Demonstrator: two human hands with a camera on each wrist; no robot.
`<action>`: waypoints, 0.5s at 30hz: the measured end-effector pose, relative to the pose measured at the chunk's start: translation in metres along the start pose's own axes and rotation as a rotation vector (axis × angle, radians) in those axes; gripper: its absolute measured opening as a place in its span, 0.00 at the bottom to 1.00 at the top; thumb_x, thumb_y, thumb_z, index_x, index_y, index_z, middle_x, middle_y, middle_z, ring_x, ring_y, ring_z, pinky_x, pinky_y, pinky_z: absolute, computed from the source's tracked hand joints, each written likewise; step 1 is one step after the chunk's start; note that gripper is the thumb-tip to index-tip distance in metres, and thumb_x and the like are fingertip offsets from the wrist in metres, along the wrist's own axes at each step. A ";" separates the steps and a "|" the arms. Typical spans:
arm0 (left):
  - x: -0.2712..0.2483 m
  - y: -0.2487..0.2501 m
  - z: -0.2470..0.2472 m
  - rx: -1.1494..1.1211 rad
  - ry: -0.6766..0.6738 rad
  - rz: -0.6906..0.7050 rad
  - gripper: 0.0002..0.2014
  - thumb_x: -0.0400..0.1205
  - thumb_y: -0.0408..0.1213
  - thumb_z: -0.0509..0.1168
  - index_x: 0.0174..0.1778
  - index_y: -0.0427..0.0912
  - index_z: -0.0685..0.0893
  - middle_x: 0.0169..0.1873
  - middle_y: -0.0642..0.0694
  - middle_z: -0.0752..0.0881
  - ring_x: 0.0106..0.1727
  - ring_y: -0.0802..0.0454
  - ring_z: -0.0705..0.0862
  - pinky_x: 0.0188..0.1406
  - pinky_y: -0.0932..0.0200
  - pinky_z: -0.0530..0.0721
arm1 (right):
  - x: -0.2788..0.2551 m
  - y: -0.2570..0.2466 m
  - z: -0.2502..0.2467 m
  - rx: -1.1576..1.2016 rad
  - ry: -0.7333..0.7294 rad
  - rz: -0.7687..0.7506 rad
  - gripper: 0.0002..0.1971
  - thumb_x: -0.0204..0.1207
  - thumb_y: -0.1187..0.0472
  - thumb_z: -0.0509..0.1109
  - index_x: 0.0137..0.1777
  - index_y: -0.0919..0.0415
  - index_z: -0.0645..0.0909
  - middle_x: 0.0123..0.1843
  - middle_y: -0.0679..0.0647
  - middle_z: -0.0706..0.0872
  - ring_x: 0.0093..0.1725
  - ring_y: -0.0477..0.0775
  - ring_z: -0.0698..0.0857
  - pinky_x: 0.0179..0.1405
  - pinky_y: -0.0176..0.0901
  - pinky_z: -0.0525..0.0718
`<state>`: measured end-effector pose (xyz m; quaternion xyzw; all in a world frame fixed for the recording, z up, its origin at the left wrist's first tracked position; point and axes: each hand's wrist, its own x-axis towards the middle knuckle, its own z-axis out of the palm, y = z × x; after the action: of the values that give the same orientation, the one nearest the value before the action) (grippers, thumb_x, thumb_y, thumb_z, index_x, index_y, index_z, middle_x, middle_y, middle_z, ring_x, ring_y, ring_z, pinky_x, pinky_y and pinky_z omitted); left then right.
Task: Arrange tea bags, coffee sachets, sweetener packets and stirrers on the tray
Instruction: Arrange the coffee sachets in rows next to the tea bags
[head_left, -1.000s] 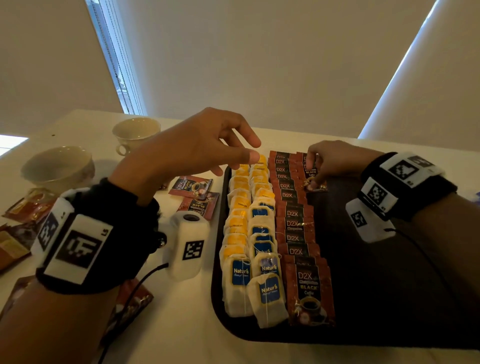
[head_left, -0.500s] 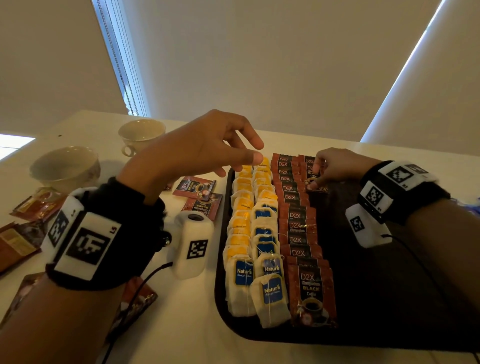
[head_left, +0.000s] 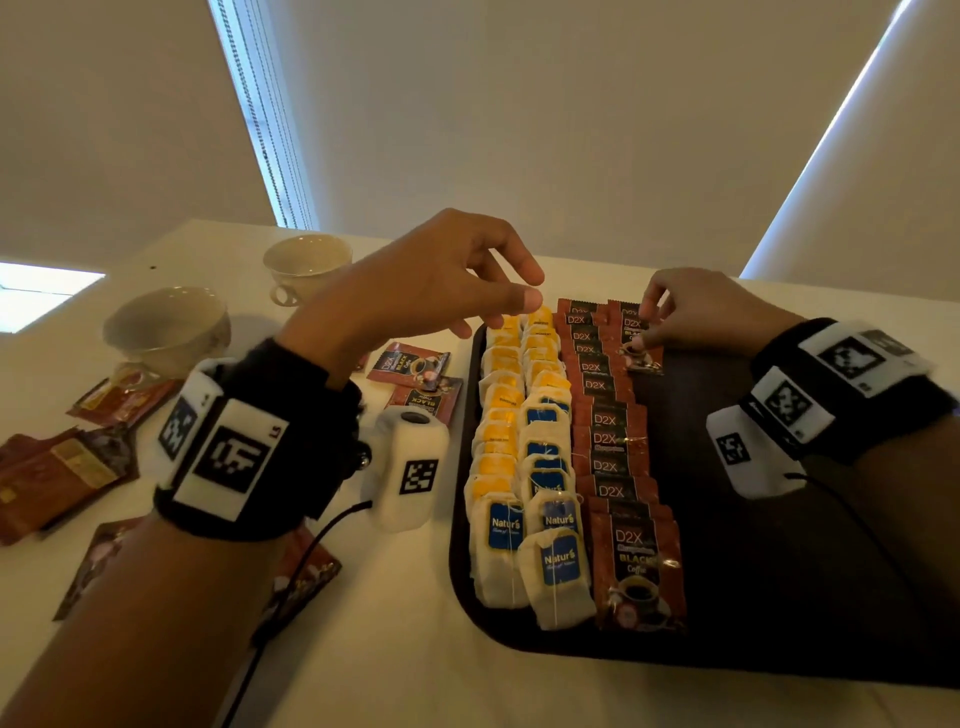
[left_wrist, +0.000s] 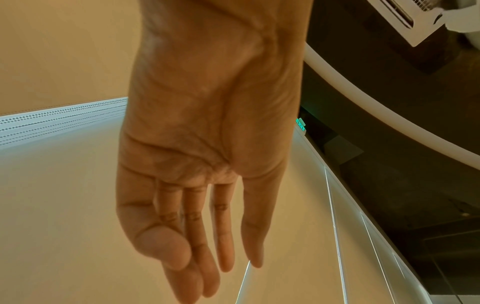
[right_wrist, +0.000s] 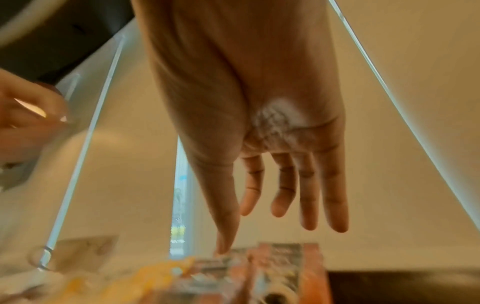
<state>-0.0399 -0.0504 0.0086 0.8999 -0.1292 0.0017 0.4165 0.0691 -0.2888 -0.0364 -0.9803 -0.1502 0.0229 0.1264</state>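
Both wrist views show loose empty fingers; head view alone shows right hand (head_left: 696, 312) touching coffee sachet (head_left: 640, 343)

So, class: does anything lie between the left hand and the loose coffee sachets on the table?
Nothing visible does. The left hand hovers empty above the loose coffee sachets, beside the tray.

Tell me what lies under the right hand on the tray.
Under the right hand lies a coffee sachet at the far end of the dark tray, fingertips touching it. Whether more sachets lie beneath the palm is hidden.
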 end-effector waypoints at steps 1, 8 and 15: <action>-0.001 0.002 0.000 0.001 0.011 0.000 0.13 0.80 0.42 0.68 0.59 0.45 0.83 0.41 0.53 0.86 0.41 0.59 0.88 0.33 0.70 0.86 | -0.010 -0.008 -0.006 0.022 0.033 -0.029 0.15 0.66 0.57 0.80 0.45 0.57 0.77 0.46 0.53 0.79 0.47 0.52 0.77 0.38 0.41 0.69; -0.032 0.023 -0.019 -0.137 0.208 -0.042 0.12 0.81 0.41 0.67 0.58 0.42 0.84 0.44 0.46 0.89 0.42 0.58 0.89 0.38 0.65 0.88 | -0.121 -0.075 -0.040 0.190 0.018 -0.305 0.11 0.66 0.46 0.73 0.43 0.47 0.77 0.45 0.44 0.80 0.45 0.42 0.80 0.44 0.33 0.77; -0.119 0.013 -0.035 0.006 0.260 -0.345 0.08 0.80 0.42 0.67 0.53 0.44 0.84 0.45 0.46 0.89 0.43 0.52 0.89 0.41 0.56 0.89 | -0.226 -0.100 -0.028 0.416 -0.196 -0.367 0.20 0.50 0.31 0.62 0.40 0.38 0.77 0.52 0.26 0.78 0.51 0.30 0.80 0.44 0.36 0.85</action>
<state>-0.1543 -0.0042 0.0280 0.9022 0.0814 0.0466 0.4209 -0.1730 -0.2709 0.0175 -0.8829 -0.3284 0.1246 0.3115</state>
